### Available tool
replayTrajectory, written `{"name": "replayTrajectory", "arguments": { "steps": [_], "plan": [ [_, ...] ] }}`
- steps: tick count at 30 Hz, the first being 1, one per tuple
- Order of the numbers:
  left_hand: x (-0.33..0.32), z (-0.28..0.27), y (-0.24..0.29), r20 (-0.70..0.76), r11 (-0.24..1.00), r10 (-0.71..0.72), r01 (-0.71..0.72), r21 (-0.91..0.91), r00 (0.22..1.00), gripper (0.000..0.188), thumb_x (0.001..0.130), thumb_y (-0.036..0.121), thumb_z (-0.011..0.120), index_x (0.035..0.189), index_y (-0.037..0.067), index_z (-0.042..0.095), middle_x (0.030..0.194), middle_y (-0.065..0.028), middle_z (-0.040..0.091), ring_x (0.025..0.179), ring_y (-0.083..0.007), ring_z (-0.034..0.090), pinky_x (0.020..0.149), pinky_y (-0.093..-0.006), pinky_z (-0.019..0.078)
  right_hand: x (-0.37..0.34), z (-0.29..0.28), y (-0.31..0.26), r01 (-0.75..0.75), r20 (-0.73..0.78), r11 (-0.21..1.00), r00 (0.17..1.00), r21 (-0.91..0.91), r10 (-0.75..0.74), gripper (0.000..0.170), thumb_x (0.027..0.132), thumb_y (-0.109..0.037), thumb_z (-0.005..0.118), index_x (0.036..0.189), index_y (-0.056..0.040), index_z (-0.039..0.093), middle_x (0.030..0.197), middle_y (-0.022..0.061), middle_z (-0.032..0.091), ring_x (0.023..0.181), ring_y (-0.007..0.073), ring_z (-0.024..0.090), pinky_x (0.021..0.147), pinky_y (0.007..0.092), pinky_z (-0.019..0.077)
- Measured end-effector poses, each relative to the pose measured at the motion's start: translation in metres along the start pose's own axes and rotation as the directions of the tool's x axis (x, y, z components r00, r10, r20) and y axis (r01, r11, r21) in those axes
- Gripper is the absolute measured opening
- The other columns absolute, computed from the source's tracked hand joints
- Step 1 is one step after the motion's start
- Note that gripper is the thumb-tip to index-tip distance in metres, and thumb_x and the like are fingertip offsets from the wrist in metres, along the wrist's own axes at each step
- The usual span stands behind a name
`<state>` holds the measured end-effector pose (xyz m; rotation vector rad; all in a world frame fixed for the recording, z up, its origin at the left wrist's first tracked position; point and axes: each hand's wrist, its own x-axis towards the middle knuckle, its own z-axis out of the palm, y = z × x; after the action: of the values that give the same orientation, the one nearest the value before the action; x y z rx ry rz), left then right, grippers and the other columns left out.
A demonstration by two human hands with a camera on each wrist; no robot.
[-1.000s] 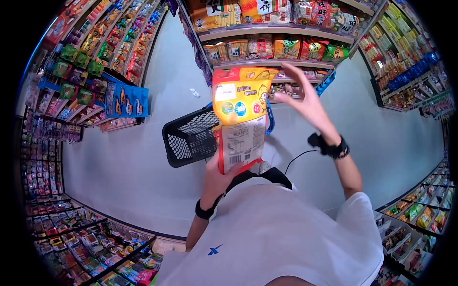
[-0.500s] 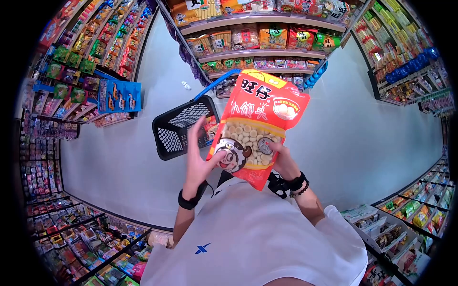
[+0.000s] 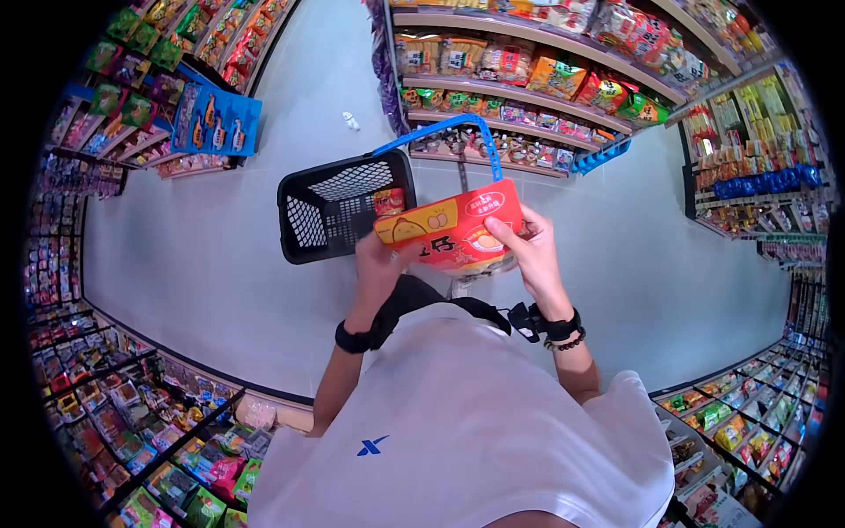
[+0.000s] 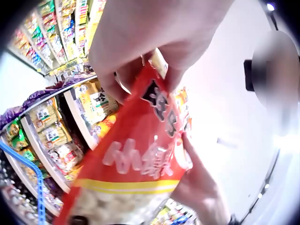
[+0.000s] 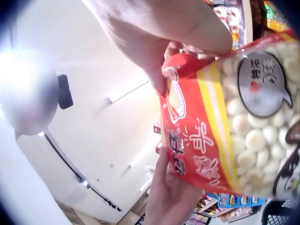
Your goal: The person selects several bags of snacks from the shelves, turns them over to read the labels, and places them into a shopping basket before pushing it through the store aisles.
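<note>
Held in front of the body is a red and yellow bag of small round biscuits (image 3: 462,231), its upper end tilted up toward the head view. My left hand (image 3: 377,268) grips the bag's top at its left end; close up in the left wrist view the fingers of this left hand (image 4: 154,42) pinch the top edge. At the other end my right hand (image 3: 537,260) holds the top corner, with the thumb on the printed front. Pale biscuits show through the clear window of the bag (image 5: 258,140) in the right wrist view.
A black mesh basket (image 3: 304,211) with a raised blue handle (image 3: 480,123) stands left of the bag, with a red packet (image 3: 388,201) inside. Ahead rises a shelf rack (image 3: 528,97) of snack bags. Hanging blue display (image 3: 216,123) at left; more shelves line both sides.
The bag, first held back side up in my left hand, has been turned front side up, then its top tilted toward the head camera. Both hands have moved to its top edge.
</note>
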<state>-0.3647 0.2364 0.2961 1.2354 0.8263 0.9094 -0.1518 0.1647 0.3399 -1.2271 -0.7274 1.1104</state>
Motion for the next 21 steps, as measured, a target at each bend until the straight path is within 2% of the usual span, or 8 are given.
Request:
{"name": "replayTrajectory", "arguments": {
  "steps": [1, 4, 9, 11, 12, 16, 19, 21],
  "plan": [
    [0.012, -0.01, 0.005, -0.089, 0.997, -0.047, 0.042, -0.058, 0.995, 0.028, 0.08, 0.006, 0.071, 0.104, -0.005, 0.061, 0.095, -0.0081, 0.066, 0.086, -0.0105, 0.061, 0.077, -0.024, 0.0492, 0.004, 0.017, 0.006, -0.018, -0.03, 0.999, 0.999, -0.047, 0.017, 0.023, 0.084, -0.009, 0.068, 0.104, 0.0023, 0.064, 0.094, 0.0058, 0.068, 0.08, 0.0079, 0.063, 0.073, 0.0234, 0.0502],
    [0.039, -0.033, 0.011, -0.072, 0.99, 0.053, -0.062, -0.129, 0.996, 0.016, 0.08, 0.003, 0.07, 0.093, -0.005, 0.065, 0.086, -0.0053, 0.067, 0.076, -0.0072, 0.06, 0.07, -0.0211, 0.0497, 0.022, 0.052, 0.008, 0.006, -0.089, 0.996, 0.996, -0.085, -0.013, 0.018, 0.082, -0.008, 0.071, 0.097, 0.0013, 0.067, 0.084, 0.0052, 0.069, 0.074, 0.0061, 0.062, 0.067, 0.0218, 0.0499],
    [0.069, -0.091, 0.017, 0.023, 0.996, 0.077, -0.078, 0.033, 0.997, 0.017, 0.078, 0.005, 0.073, 0.089, -0.006, 0.066, 0.083, -0.0066, 0.067, 0.072, -0.0064, 0.061, 0.063, -0.0197, 0.0499, 0.055, 0.095, 0.019, 0.031, -0.17, 0.946, 0.981, -0.321, -0.09, 0.016, 0.08, -0.009, 0.073, 0.09, 0.0027, 0.069, 0.078, 0.0049, 0.068, 0.067, 0.0058, 0.059, 0.056, 0.02, 0.0469],
    [0.077, -0.107, 0.03, 0.039, 0.985, 0.052, -0.057, 0.162, 0.998, 0.017, 0.078, 0.005, 0.073, 0.089, -0.006, 0.067, 0.084, -0.0072, 0.068, 0.073, -0.0064, 0.061, 0.063, -0.0192, 0.0497, 0.068, 0.112, 0.022, 0.128, -0.155, 0.929, 0.969, -0.346, -0.191, 0.017, 0.079, -0.008, 0.073, 0.09, 0.004, 0.069, 0.08, 0.0068, 0.068, 0.069, 0.0078, 0.06, 0.061, 0.0211, 0.0474],
    [0.082, -0.114, 0.024, 0.016, 1.0, -0.006, 0.005, 0.02, 1.0, 0.018, 0.078, 0.005, 0.073, 0.091, -0.006, 0.066, 0.086, -0.0079, 0.068, 0.073, -0.0063, 0.061, 0.064, -0.0188, 0.0497, 0.073, 0.118, 0.023, 0.167, -0.133, 0.916, 0.964, -0.366, -0.229, 0.017, 0.079, -0.008, 0.073, 0.09, 0.0042, 0.069, 0.081, 0.0072, 0.068, 0.07, 0.0083, 0.06, 0.063, 0.0216, 0.0478],
    [0.097, -0.149, 0.013, 0.099, 0.997, 0.055, -0.049, -0.068, 0.994, 0.022, 0.079, 0.004, 0.072, 0.096, -0.007, 0.064, 0.088, -0.0082, 0.068, 0.076, -0.0064, 0.062, 0.068, -0.0184, 0.0499, 0.081, 0.142, 0.019, 0.15, -0.109, 0.927, 0.974, -0.345, -0.199, 0.018, 0.079, -0.006, 0.073, 0.092, 0.0049, 0.068, 0.085, 0.0082, 0.069, 0.075, 0.0094, 0.062, 0.07, 0.0227, 0.0488],
    [0.102, -0.156, 0.011, -0.035, 0.977, 0.033, -0.04, -0.21, 0.999, 0.02, 0.08, 0.003, 0.07, 0.096, -0.007, 0.064, 0.089, -0.0079, 0.067, 0.078, -0.0069, 0.062, 0.069, -0.0185, 0.0498, 0.088, 0.157, 0.021, 0.098, -0.096, 0.939, 0.986, -0.33, -0.136, 0.019, 0.08, -0.007, 0.072, 0.093, 0.0046, 0.068, 0.086, 0.0082, 0.069, 0.076, 0.0087, 0.062, 0.07, 0.0227, 0.0491],
    [0.109, -0.166, 0.009, -0.033, 0.956, 0.002, -0.012, -0.294, 0.999, 0.026, 0.081, 0.006, 0.07, 0.103, -0.006, 0.062, 0.095, -0.0079, 0.066, 0.084, -0.0083, 0.061, 0.075, -0.0206, 0.0494, 0.097, 0.168, 0.025, 0.055, -0.099, 0.961, 0.991, -0.269, -0.085, 0.019, 0.08, -0.008, 0.072, 0.095, 0.0041, 0.068, 0.086, 0.0082, 0.069, 0.076, 0.0082, 0.062, 0.07, 0.0229, 0.0493]
  ]
}}
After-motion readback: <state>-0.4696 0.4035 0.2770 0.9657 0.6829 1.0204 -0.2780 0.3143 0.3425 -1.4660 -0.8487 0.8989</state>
